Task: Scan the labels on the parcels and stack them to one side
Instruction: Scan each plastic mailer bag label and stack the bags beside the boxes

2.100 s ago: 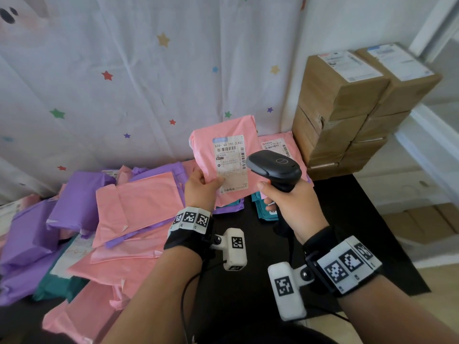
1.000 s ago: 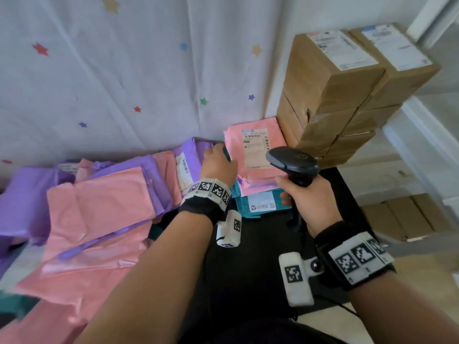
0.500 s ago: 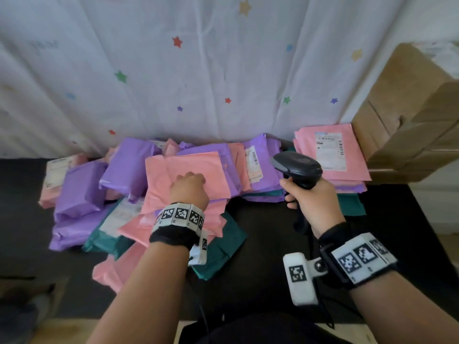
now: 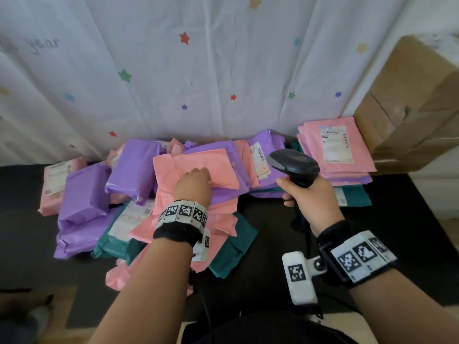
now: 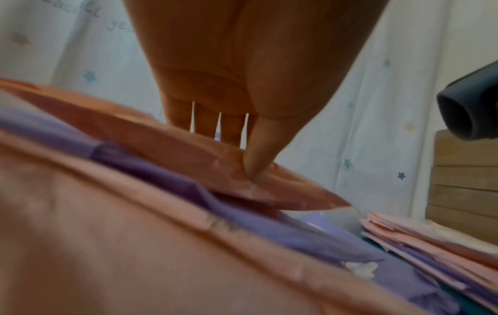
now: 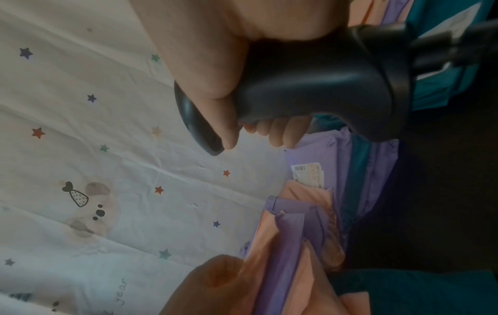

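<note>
Since half a second ago the left hand (image 4: 192,184) has pushed deeper into the loose heap (image 4: 139,194) on the table (image 4: 409,232), pinching the top pink parcel (image 4: 198,167), while the right hand (image 4: 313,197) grips the scanner (image 4: 294,165) beside the stack (image 4: 335,155).

Black tabletop (image 4: 285,244), backed by white star-print sheet (image 4: 198,70). Loose heap of pink, purple and teal parcels (image 4: 87,194) across left and middle, overlapping, some labels up. Right rear: neat stack of parcels (image 4: 335,155), pink one with label on top, purple and teal beneath. Cardboard boxes (image 4: 409,120) stacked just beside it at right edge. Front of tabletop bare black.
</note>
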Motion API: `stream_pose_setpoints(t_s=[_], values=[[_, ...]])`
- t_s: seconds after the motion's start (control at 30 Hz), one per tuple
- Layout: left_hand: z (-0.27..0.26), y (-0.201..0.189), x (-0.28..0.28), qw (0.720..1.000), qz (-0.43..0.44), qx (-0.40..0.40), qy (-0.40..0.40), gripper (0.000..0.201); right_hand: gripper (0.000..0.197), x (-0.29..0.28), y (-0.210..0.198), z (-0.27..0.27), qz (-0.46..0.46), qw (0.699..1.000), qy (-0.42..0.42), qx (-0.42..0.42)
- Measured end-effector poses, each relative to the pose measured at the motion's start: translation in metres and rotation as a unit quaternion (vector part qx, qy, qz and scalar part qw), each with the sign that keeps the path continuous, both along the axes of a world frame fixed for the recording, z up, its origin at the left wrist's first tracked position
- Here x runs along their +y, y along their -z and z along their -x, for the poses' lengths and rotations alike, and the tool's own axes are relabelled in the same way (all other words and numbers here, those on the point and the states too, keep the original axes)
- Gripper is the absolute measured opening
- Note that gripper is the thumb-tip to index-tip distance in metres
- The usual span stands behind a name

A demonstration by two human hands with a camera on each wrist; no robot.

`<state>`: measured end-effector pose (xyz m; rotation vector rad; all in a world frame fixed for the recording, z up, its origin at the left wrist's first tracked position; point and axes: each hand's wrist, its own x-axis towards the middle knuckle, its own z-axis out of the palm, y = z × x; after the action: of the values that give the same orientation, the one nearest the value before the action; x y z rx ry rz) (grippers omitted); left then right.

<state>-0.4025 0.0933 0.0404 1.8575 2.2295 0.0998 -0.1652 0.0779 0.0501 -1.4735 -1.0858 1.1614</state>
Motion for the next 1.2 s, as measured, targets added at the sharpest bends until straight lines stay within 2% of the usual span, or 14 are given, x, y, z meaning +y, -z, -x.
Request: stream_pose_setpoints(t_s=[0.1, 0.27, 0.33, 0.47, 0.6, 0.7, 0.8, 0.87, 0.93, 0.97, 1.0, 1.07, 1.13, 1.2], values=[[-0.010, -0.021, 0.001, 0.995, -0.092, -0.028, 0.002, 0.023, 0.011, 0.006, -0.010, -0.006, -0.006, 0.999, -0.023, -0.024], [-0.040, -0.068, 0.004, 0.960, -0.271, -0.060, 0.037, 0.022, 0.016, 0.024, -0.036, -0.019, -0.050, 0.995, -0.047, -0.074], [-0.054, -0.085, 0.007, 0.952, -0.295, -0.059, 0.058, 0.023, 0.016, 0.029, -0.049, -0.027, -0.087, 0.991, -0.045, -0.096], [-0.085, -0.106, 0.012, 0.952, -0.282, -0.031, 0.116, 0.023, 0.016, 0.037, -0.071, -0.047, -0.117, 0.988, -0.039, -0.095], [-0.120, -0.112, 0.015, 0.944, -0.281, -0.079, 0.151, 0.021, 0.009, 0.041, -0.077, -0.067, -0.100, 0.984, -0.040, -0.142], [-0.140, -0.104, 0.015, 0.933, -0.322, -0.105, 0.121, 0.022, 0.010, 0.039, -0.073, -0.080, -0.075, 0.986, -0.007, -0.149], [-0.155, -0.084, 0.013, 0.917, -0.363, -0.160, 0.031, 0.031, 0.015, 0.037, -0.068, -0.094, -0.056, 0.989, 0.068, -0.122], [-0.162, -0.067, 0.012, 0.929, -0.282, -0.237, -0.034, 0.024, 0.016, 0.038, -0.067, -0.104, -0.038, 0.989, 0.109, -0.089], [-0.166, -0.046, 0.014, 0.959, -0.108, -0.261, -0.040, 0.020, 0.017, 0.037, -0.067, -0.110, -0.028, 0.988, 0.139, -0.061], [-0.170, -0.036, 0.013, 0.963, -0.020, -0.268, -0.031, 0.022, 0.017, 0.037, -0.068, -0.113, -0.027, 0.987, 0.154, -0.046], [-0.175, -0.029, 0.011, 0.956, 0.057, -0.287, -0.033, 0.026, 0.017, 0.036, -0.069, -0.114, -0.025, 0.985, 0.166, -0.032], [-0.182, -0.021, 0.010, 0.916, 0.160, -0.358, -0.079, 0.029, 0.019, 0.034, -0.071, -0.116, -0.016, 0.983, 0.184, -0.007], [-0.191, -0.023, 0.011, 0.878, 0.162, -0.444, -0.069, 0.022, 0.019, 0.033, -0.071, -0.117, -0.004, 0.981, 0.193, 0.020], [-0.198, -0.023, 0.013, 0.833, 0.169, -0.521, -0.079, 0.027, 0.021, 0.030, -0.069, -0.118, 0.015, 0.980, 0.198, 0.027]])
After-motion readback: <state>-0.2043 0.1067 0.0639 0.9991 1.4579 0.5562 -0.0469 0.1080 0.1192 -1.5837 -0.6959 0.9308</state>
